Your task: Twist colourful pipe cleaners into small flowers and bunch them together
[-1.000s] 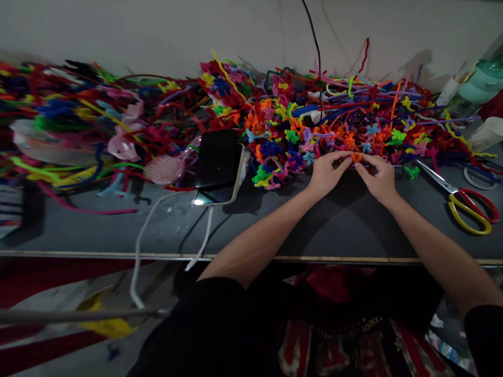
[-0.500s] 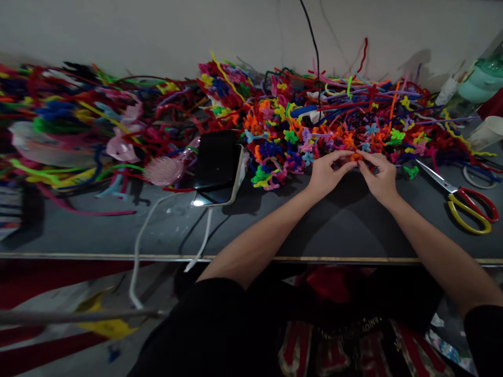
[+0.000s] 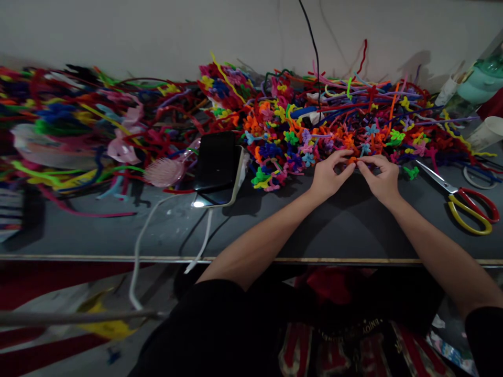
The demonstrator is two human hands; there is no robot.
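Note:
My left hand (image 3: 330, 173) and my right hand (image 3: 380, 177) meet at the front edge of a heap of pipe-cleaner flowers (image 3: 275, 149). Between the fingertips of both hands is a small orange pipe-cleaner piece (image 3: 353, 160), pinched by thumbs and fingers; its full shape is partly hidden. Orange and light blue flowers lie just behind the fingers. A green pipe-cleaner flower (image 3: 411, 173) rests on the table to the right of my right hand.
Scissors (image 3: 451, 189) with red and yellow handles lie open at the right. Left of my arms are a dark phone (image 3: 215, 159), a pink hairbrush (image 3: 165, 170) and a white cable (image 3: 137, 251). A paper cup (image 3: 487, 133) is at the far right.
My fingers have shifted slightly around the orange piece, and the fingertips of both hands sit a little lower and farther apart. Everything else stays in place.

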